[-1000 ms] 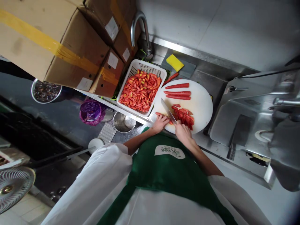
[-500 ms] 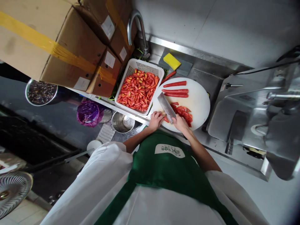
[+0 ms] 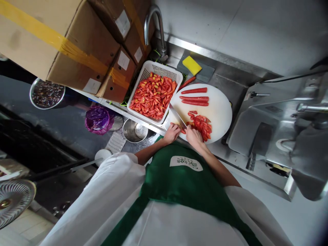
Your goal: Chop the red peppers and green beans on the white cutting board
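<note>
My right hand (image 3: 194, 136) is closed round the handle of a cleaver (image 3: 176, 116), whose blade rests edge-down on a round white cutting board (image 3: 220, 111). My left hand (image 3: 171, 132) has its fingers curled down on a carrot piece (image 3: 182, 131) right beside the blade. A heap of cut carrot chunks (image 3: 201, 123) lies to the right of the knife. Three peeled whole carrots (image 3: 194, 98) lie at the board's far side. A white basket (image 3: 154, 93) full of cut carrot stands to the left of the board.
Taped cardboard boxes (image 3: 64, 51) fill the upper left. A tap (image 3: 153, 25) rises behind the basket; a yellow sponge (image 3: 191, 65) lies nearby. A second cleaver (image 3: 257, 145) lies on a steel tray at right. Below the counter are a metal pot (image 3: 134, 130), a purple bag (image 3: 98, 118) and a bowl (image 3: 47, 93).
The cleaver went from edge-down to raised with its flat side showing, then came back down on edge closer to my left hand. The view shifted slightly.
</note>
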`<state>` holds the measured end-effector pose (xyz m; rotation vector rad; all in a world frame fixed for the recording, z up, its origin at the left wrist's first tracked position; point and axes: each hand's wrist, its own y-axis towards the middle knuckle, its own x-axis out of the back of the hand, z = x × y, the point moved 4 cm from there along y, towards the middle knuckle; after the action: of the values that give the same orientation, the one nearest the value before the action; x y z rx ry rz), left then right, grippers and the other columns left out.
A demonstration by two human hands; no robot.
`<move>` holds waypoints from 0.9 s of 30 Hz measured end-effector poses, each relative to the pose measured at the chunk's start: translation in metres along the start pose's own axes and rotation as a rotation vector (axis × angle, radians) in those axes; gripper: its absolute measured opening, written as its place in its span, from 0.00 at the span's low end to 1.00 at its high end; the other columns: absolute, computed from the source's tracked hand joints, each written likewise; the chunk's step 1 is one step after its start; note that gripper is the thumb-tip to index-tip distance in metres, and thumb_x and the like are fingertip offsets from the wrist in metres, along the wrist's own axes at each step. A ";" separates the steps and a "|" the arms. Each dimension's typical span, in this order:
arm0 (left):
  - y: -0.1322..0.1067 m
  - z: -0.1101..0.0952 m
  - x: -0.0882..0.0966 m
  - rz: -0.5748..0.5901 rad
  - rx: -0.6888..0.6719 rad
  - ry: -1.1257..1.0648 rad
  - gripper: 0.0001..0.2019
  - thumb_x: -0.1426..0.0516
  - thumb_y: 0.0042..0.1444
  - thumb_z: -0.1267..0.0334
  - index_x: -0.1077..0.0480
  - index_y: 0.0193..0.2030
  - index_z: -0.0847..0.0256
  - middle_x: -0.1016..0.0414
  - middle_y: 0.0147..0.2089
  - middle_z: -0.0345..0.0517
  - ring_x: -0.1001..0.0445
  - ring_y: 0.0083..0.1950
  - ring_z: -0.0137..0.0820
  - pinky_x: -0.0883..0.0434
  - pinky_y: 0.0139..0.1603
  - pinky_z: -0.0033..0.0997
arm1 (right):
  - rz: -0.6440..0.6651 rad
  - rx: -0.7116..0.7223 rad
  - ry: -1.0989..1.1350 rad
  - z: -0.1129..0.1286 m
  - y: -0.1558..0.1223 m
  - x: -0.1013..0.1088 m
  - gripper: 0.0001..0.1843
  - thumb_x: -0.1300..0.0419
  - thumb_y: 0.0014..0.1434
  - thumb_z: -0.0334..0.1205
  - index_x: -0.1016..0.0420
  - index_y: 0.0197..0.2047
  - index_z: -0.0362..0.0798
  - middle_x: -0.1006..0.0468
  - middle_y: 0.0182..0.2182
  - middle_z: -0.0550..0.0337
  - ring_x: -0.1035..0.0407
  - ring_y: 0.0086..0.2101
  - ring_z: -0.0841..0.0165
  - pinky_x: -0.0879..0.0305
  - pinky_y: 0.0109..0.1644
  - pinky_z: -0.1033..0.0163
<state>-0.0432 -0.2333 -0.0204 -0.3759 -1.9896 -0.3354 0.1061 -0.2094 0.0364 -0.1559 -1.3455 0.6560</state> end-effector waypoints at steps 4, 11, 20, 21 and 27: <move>-0.002 0.002 -0.001 -0.022 0.004 -0.009 0.16 0.55 0.71 0.61 0.27 0.50 0.62 0.29 0.46 0.52 0.36 0.48 0.38 0.33 0.56 0.41 | 0.033 0.007 0.021 -0.005 -0.009 0.000 0.15 0.55 0.73 0.41 0.35 0.53 0.41 0.20 0.39 0.42 0.23 0.42 0.56 0.34 0.43 0.61; -0.007 0.009 0.003 -0.073 0.057 -0.013 0.16 0.51 0.70 0.58 0.28 0.55 0.58 0.30 0.53 0.53 0.37 0.55 0.41 0.33 0.58 0.47 | 0.059 -0.017 0.104 -0.004 0.009 -0.010 0.18 0.56 0.74 0.44 0.35 0.56 0.42 0.20 0.42 0.42 0.24 0.44 0.56 0.34 0.46 0.60; 0.023 -0.008 -0.008 -0.030 -0.057 -0.122 0.14 0.50 0.69 0.59 0.25 0.48 0.62 0.31 0.50 0.54 0.39 0.55 0.42 0.34 0.61 0.49 | 0.079 -0.185 0.091 -0.054 -0.012 -0.004 0.19 0.54 0.73 0.44 0.38 0.59 0.40 0.20 0.44 0.41 0.23 0.45 0.54 0.34 0.46 0.59; 0.024 -0.008 -0.009 -0.021 -0.065 -0.110 0.15 0.51 0.69 0.59 0.25 0.47 0.62 0.31 0.50 0.54 0.39 0.55 0.42 0.34 0.60 0.49 | 0.076 -0.173 0.081 -0.050 -0.016 -0.002 0.19 0.55 0.73 0.43 0.37 0.59 0.40 0.20 0.42 0.41 0.23 0.44 0.53 0.34 0.45 0.59; 0.019 -0.002 -0.012 0.013 -0.064 -0.064 0.15 0.53 0.70 0.61 0.27 0.52 0.62 0.31 0.50 0.54 0.39 0.54 0.41 0.34 0.60 0.50 | 0.058 -0.129 0.073 -0.015 -0.018 -0.003 0.17 0.56 0.73 0.39 0.37 0.57 0.39 0.20 0.41 0.40 0.23 0.44 0.55 0.34 0.44 0.60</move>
<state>-0.0286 -0.2177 -0.0291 -0.4457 -2.0411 -0.3839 0.1258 -0.2220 0.0390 -0.3212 -1.3172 0.6067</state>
